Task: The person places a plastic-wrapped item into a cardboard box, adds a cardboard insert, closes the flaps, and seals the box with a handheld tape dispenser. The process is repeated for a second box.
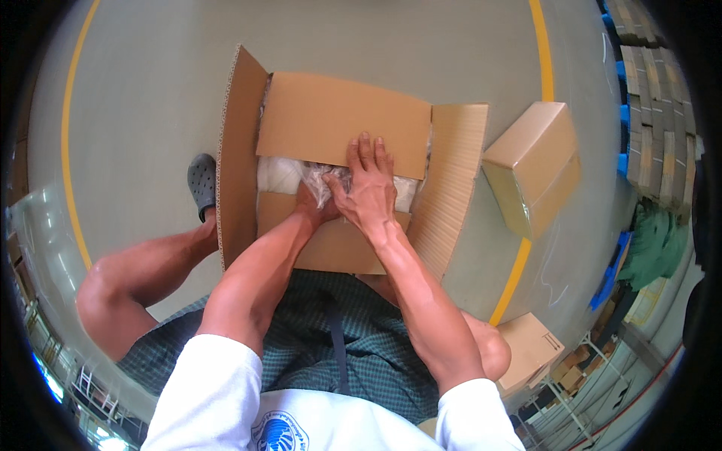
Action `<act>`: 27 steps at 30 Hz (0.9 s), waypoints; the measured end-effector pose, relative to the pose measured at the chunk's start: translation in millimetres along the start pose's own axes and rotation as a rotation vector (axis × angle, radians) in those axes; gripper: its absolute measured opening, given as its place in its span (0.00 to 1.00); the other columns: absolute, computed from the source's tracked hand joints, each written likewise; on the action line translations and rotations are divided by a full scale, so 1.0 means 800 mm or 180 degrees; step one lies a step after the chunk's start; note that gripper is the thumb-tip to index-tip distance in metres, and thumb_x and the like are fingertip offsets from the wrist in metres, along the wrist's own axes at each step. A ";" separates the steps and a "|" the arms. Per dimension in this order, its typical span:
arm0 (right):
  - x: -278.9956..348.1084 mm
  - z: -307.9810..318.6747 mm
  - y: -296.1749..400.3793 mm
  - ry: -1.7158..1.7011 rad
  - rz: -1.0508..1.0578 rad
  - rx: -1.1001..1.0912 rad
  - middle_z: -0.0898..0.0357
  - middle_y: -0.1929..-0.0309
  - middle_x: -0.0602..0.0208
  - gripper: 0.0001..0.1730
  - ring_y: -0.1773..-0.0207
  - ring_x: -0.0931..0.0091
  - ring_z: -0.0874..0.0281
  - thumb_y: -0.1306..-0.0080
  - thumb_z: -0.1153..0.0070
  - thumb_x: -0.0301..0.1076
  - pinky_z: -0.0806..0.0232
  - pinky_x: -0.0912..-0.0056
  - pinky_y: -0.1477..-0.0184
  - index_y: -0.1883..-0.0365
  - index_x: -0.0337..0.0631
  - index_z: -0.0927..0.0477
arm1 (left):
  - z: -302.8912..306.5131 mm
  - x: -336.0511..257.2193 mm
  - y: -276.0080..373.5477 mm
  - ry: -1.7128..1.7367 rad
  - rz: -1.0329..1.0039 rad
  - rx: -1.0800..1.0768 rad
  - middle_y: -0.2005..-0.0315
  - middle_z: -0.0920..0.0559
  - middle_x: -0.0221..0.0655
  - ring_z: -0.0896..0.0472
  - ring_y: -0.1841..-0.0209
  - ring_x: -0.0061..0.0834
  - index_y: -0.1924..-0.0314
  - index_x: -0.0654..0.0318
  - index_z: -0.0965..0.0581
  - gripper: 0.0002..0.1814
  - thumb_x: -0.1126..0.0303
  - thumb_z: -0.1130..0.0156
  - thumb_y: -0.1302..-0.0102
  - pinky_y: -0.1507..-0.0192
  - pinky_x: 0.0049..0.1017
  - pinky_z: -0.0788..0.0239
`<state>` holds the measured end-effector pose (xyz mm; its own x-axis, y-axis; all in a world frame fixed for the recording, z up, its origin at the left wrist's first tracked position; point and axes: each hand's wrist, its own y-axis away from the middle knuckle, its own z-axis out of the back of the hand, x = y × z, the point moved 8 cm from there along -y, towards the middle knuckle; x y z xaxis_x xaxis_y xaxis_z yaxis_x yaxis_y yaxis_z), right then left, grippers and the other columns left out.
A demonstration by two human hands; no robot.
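In front of me on the floor is an open corrugated cardboard box (344, 115), its two side flaps standing out and its far and near flaps lying inward. White wrapped contents (279, 175) show in the gap between them. Crumpled clear plastic film (322, 183) bunches up in that gap. My left hand (317, 204) reaches into the gap beside the film, its fingers mostly hidden. Flat across the far flap's edge lies my right hand (369, 189), fingers extended, thumb at the film.
A closed cardboard carton (533, 166) stands tilted in view to the right, by a yellow floor line (510, 282). Another carton (527, 352) sits near my right knee. Stacked flattened cardboard (657, 124) is at far right, near green wrap (654, 248).
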<state>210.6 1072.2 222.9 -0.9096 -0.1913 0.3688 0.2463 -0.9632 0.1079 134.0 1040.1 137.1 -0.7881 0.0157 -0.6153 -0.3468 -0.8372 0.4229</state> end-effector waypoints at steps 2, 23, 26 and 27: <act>0.009 0.000 -0.012 0.0030 -0.0084 0.0286 0.38 0.21 0.44 0.47 0.18 0.45 0.46 0.31 0.42 0.62 0.51 0.40 0.20 0.25 0.33 0.31 | 0.052 -0.018 0.018 0.0769 -0.0134 -0.0562 0.31 0.24 0.35 0.28 0.30 0.41 0.31 0.53 0.26 0.27 0.52 0.50 0.25 0.26 0.43 0.43; -0.007 -0.012 -0.022 -0.0459 -0.0283 0.0727 0.31 0.25 0.45 0.36 0.21 0.47 0.39 0.24 0.52 0.54 0.41 0.48 0.23 0.31 0.31 0.25 | 0.101 -0.051 0.096 -0.0036 -0.0614 -0.2686 0.46 0.18 0.42 0.24 0.39 0.50 0.50 0.68 0.18 0.26 0.72 0.23 0.52 0.34 0.47 0.37; 0.004 -0.010 -0.032 -0.0555 -0.0198 0.0581 0.30 0.26 0.45 0.34 0.21 0.47 0.39 0.26 0.48 0.50 0.40 0.45 0.24 0.32 0.31 0.25 | 0.102 -0.033 0.095 0.0055 -0.0883 -0.3017 0.43 0.20 0.44 0.25 0.37 0.52 0.41 0.67 0.22 0.36 0.71 0.21 0.53 0.31 0.47 0.39; 0.003 -0.012 -0.028 -0.0531 -0.0142 0.0510 0.30 0.26 0.45 0.34 0.21 0.47 0.39 0.27 0.47 0.48 0.41 0.44 0.24 0.32 0.31 0.25 | 0.103 -0.032 0.093 0.0097 -0.0833 -0.3025 0.42 0.20 0.44 0.25 0.35 0.51 0.39 0.67 0.23 0.36 0.71 0.23 0.50 0.30 0.48 0.40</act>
<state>199.6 1091.9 212.6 -0.8561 -0.1026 0.5065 0.2692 -0.9251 0.2677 86.6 1022.1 239.4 -0.7266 0.2602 -0.6358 0.0549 -0.9005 -0.4313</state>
